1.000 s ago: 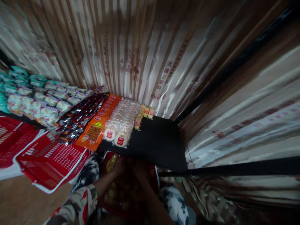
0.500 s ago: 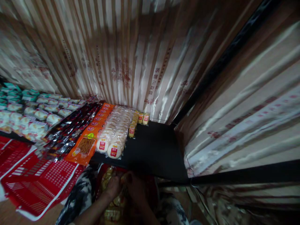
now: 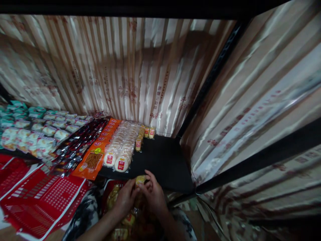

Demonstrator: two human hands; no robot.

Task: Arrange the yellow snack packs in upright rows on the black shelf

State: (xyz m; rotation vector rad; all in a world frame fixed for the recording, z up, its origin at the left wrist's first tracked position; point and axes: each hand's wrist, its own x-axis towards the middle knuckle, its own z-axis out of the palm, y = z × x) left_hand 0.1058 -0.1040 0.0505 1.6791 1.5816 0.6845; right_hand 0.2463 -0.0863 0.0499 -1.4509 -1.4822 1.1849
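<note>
shelved snack packets (image 3: 82, 144) and red shopping baskets (image 3: 59, 190) suggest a shop.

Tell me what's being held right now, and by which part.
A small yellow snack packet, held by its opposite sides between the left hand and right hand. The exact fingertip contacts are too dim to tell.

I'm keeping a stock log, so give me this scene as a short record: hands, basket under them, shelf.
left hand: holds a small yellow packet
right hand: holds the same packet
basket: red, beneath the hands, holding yellow-wrapped packages
shelf: black, beyond the hands
on shelf, among others: orange packet, round white packs, little yellow packs, left to right
</note>
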